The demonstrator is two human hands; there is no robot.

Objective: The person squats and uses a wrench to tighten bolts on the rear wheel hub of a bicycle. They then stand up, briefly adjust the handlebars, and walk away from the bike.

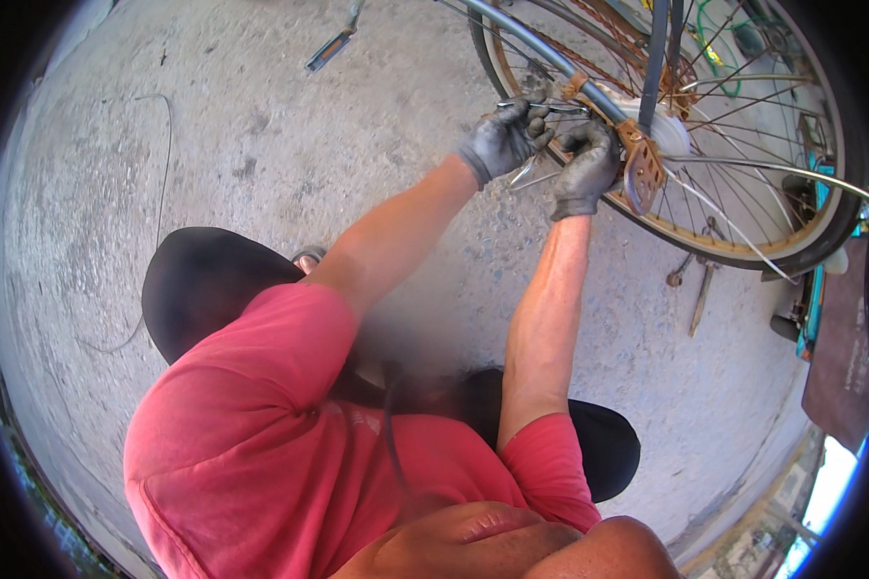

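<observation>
A bicycle wheel [743, 253] with a dark tyre fills the upper right, beside a blue-grey frame tube [543, 48] and a rusty perforated bracket [644, 174]. My left hand [505, 138], in a grey work glove, is closed around a slim silver metal tool [568, 107] that points toward the tube. Just right of it, my gloved right hand [589, 171] has its fingers curled against the frame beside the bracket. What those fingers grip is hidden. Below and between the hands, thin silver metal pieces [528, 178] stick out; their kind is unclear.
On the concrete floor lie a rusty long tool [701, 301] below the wheel, a blue-and-metal object [329, 51] at the top, and a thin wire [169, 145] at the left. A teal object [815, 307] and a brown panel [843, 352] stand at the right.
</observation>
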